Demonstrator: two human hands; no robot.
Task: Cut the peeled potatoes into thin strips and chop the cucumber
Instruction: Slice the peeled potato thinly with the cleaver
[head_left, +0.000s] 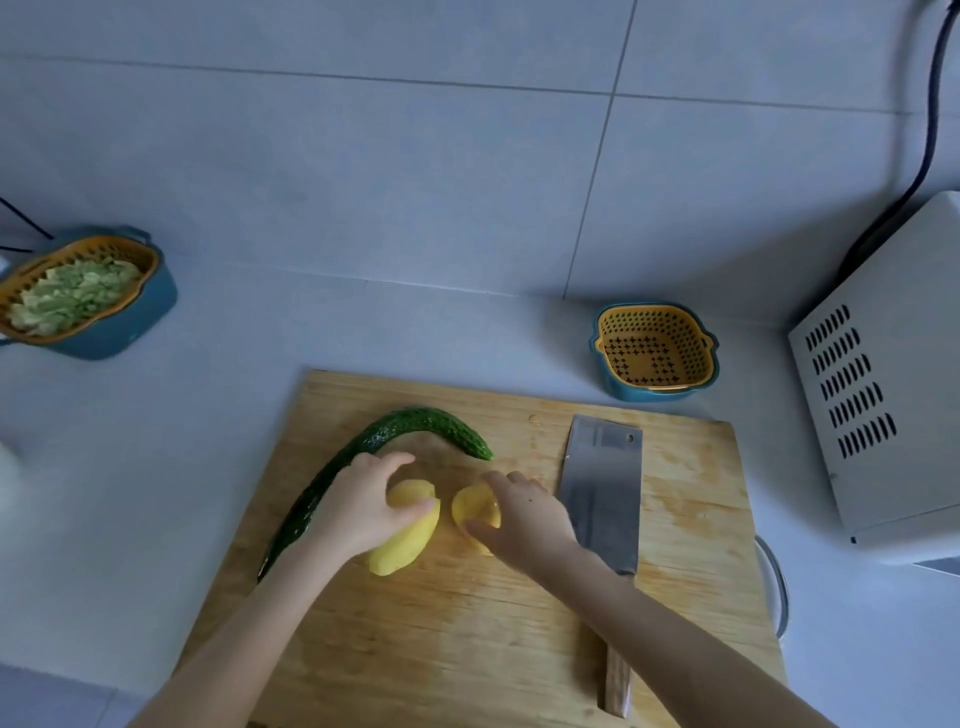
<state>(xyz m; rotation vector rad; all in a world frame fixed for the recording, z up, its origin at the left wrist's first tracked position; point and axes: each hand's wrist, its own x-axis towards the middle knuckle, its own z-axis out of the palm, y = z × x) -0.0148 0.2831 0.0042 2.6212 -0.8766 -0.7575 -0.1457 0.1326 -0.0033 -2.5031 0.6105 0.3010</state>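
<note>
My left hand (358, 512) has its fingers (397, 460) curled round the larger potato (402, 545), which lies on the cutting board (467, 623). My right hand (524, 514) pinches the smaller potato piece (475, 506) between thumb and fingers (501, 480), just beside the first one. The cucumber (415, 423) curves behind my left fingers and runs down past that wrist, still whole. The cleaver (602, 467) lies flat just right of my right hand, with my forearm over part of it. On the counter (156, 441), beyond my right fingers, sits a yellow strainer basket (652, 348). Far off to my left, another basket (150, 312) holds chopped greens (78, 291).
</note>
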